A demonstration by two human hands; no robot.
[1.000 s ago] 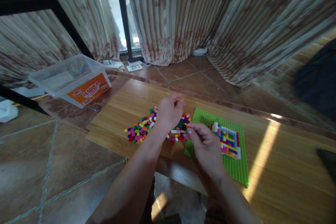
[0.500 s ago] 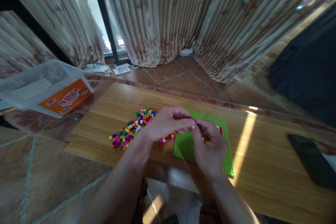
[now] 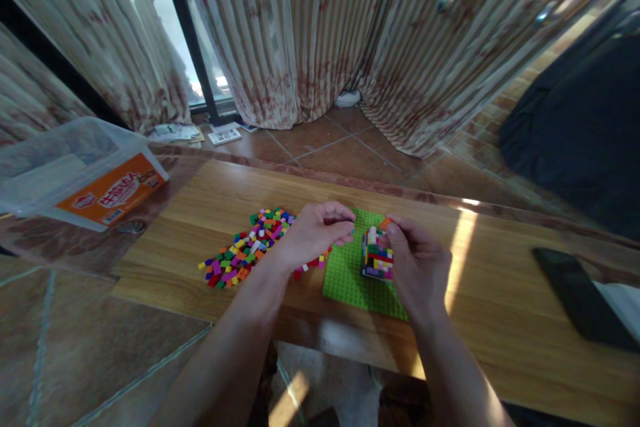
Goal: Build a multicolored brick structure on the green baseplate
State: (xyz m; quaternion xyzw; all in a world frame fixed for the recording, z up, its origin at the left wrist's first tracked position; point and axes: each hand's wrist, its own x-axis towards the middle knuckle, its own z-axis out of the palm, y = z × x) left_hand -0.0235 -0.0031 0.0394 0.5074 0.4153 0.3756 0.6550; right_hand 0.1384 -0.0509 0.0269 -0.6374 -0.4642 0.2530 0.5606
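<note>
Thumb and index finger of my right hand point(image 3: 421, 260) pinch a small orange toy brick point(image 3: 385, 223) just over the far side of a block of stacked coloured bricks point(image 3: 379, 257). That stack stands on a green studded baseplate point(image 3: 345, 283), and my right hand hides its right part. My left hand point(image 3: 320, 233) hovers over the plate's left edge, its fingers closed in a pinch. A teal-green speck shows at those fingertips, too small to name. Under and left of my left wrist lies a pile of small loose bricks point(image 3: 240, 257) in many colours.
A wooden table point(image 3: 170, 240) carries all this. To the left stands a clear plastic box point(image 3: 110, 200) with an orange label. A dark flat object point(image 3: 575, 290) lies at the right, beside something white. Striped curtains point(image 3: 320, 33) hang beyond the tiled floor.
My hands, which met fingertip to fingertip over the baseplate, have come apart. My right hand moved right to the stack, which is now uncovered, with the orange brick showing in its fingers.
</note>
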